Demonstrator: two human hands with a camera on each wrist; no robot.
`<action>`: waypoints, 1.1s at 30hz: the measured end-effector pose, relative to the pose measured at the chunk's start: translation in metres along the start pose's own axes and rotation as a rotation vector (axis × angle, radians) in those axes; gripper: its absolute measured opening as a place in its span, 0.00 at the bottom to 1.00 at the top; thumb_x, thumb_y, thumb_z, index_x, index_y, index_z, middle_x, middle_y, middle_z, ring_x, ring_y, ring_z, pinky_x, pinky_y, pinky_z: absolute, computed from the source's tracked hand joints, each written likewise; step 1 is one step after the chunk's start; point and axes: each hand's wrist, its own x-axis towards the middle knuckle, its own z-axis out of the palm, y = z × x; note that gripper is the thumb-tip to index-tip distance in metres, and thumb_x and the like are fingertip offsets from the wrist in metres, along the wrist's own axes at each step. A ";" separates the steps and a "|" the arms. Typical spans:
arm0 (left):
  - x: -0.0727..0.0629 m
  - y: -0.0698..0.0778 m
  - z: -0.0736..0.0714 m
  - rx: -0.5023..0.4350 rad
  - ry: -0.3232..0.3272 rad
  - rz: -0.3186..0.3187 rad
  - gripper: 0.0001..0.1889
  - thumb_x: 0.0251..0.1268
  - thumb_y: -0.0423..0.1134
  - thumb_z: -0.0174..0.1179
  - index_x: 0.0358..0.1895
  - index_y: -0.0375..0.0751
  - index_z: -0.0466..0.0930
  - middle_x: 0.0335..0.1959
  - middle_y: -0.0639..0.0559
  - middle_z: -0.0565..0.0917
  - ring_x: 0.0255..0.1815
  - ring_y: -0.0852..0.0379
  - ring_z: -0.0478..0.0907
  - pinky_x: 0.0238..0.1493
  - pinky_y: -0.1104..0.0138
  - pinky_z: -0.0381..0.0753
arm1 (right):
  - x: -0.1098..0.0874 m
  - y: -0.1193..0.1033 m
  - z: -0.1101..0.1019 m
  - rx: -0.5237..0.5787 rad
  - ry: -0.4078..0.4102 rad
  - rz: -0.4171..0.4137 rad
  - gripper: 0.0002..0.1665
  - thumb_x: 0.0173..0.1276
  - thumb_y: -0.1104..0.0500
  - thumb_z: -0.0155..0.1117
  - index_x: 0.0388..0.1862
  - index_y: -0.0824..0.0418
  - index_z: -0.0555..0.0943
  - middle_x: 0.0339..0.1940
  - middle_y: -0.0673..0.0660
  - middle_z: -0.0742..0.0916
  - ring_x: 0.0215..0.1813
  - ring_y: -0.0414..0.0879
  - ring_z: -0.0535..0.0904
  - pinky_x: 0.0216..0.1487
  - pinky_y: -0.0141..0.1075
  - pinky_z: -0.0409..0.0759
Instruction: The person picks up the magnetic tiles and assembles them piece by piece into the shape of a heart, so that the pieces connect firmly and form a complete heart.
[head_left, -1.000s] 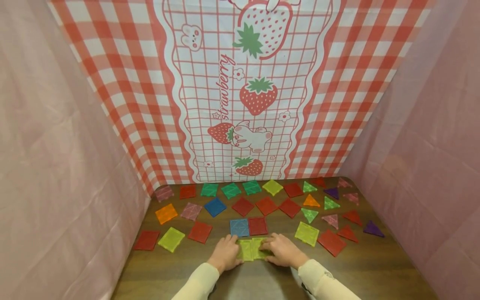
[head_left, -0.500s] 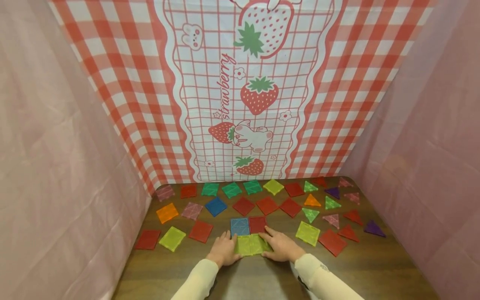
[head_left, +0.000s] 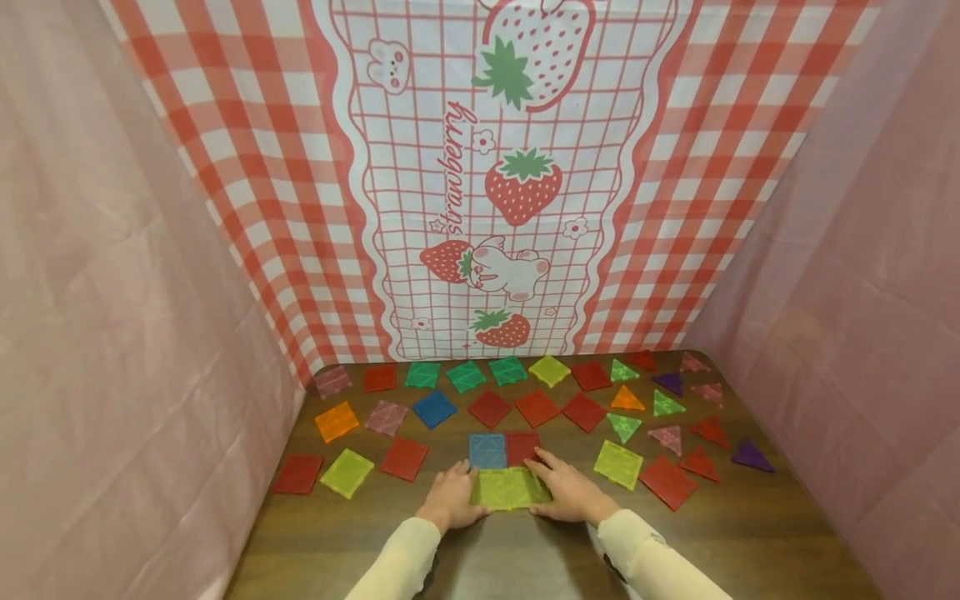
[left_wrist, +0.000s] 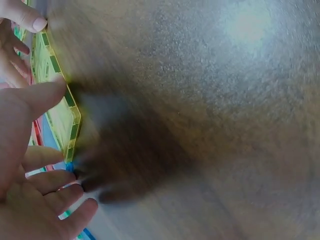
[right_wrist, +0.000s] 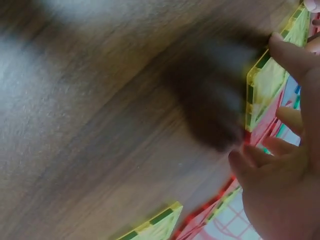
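Two translucent yellow square magnetic tiles, the left tile (head_left: 492, 490) and the right tile (head_left: 523, 490), lie side by side at the near middle of the table. Directly beyond them sit a light blue square tile (head_left: 487, 451) and a dark red square tile (head_left: 522, 447), edge to edge. My left hand (head_left: 452, 497) flanks the yellow pair, its thumb on the near edge and its other fingers spread along the left side. On the right side, my right hand (head_left: 570, 492) touches the near edge with its thumb; its fingertips reach the red tile's right edge.
Several square tiles lie to the left and in rows behind, including a blue tile (head_left: 434, 410) and an orange tile (head_left: 337, 422). A yellow tile (head_left: 618, 464), a red tile (head_left: 668, 483) and several triangles lie right. A checked cloth (head_left: 525, 250) hangs behind the wooden table (head_left: 300, 550).
Both hands have slid the yellow tiles together and away from me, up against the blue and red tiles. My right fingers have moved from over the right yellow tile to its side.
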 end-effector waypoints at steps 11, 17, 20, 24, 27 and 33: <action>0.003 0.008 0.007 0.201 0.039 0.003 0.43 0.56 0.68 0.67 0.68 0.40 0.76 0.68 0.42 0.77 0.69 0.45 0.74 0.67 0.48 0.73 | -0.003 0.005 0.000 -0.033 -0.061 -0.019 0.49 0.67 0.42 0.70 0.77 0.67 0.65 0.79 0.67 0.67 0.79 0.67 0.60 0.73 0.61 0.66; 0.003 0.010 0.005 0.219 0.032 -0.013 0.43 0.58 0.68 0.66 0.69 0.41 0.75 0.69 0.42 0.77 0.70 0.46 0.74 0.67 0.48 0.73 | -0.004 0.005 -0.003 -0.053 -0.077 -0.022 0.49 0.67 0.43 0.70 0.77 0.67 0.65 0.79 0.67 0.67 0.79 0.66 0.61 0.73 0.60 0.66; 0.003 0.010 0.003 0.192 0.027 -0.015 0.42 0.59 0.67 0.66 0.69 0.41 0.75 0.70 0.41 0.76 0.70 0.45 0.73 0.67 0.47 0.73 | -0.004 0.004 -0.005 -0.051 -0.080 -0.020 0.48 0.67 0.44 0.70 0.77 0.66 0.65 0.79 0.67 0.67 0.79 0.65 0.61 0.73 0.60 0.66; -0.001 0.000 0.001 0.115 0.052 -0.004 0.36 0.63 0.64 0.64 0.67 0.43 0.76 0.67 0.42 0.78 0.67 0.44 0.75 0.65 0.46 0.74 | -0.005 0.003 -0.005 -0.047 -0.079 -0.024 0.48 0.67 0.44 0.70 0.78 0.66 0.65 0.79 0.66 0.66 0.79 0.65 0.61 0.72 0.61 0.66; -0.006 -0.016 -0.002 0.105 0.158 -0.010 0.27 0.66 0.57 0.64 0.60 0.43 0.81 0.58 0.43 0.82 0.58 0.43 0.79 0.58 0.47 0.77 | -0.005 0.003 -0.004 -0.038 -0.085 -0.021 0.49 0.67 0.43 0.70 0.78 0.66 0.64 0.79 0.66 0.66 0.79 0.65 0.61 0.72 0.63 0.65; -0.010 -0.054 -0.012 0.131 0.428 -0.166 0.15 0.57 0.40 0.71 0.43 0.35 0.81 0.43 0.38 0.79 0.45 0.39 0.77 0.44 0.49 0.78 | -0.004 0.004 -0.004 -0.041 -0.095 0.005 0.49 0.67 0.41 0.69 0.79 0.63 0.64 0.80 0.63 0.66 0.80 0.63 0.60 0.73 0.62 0.65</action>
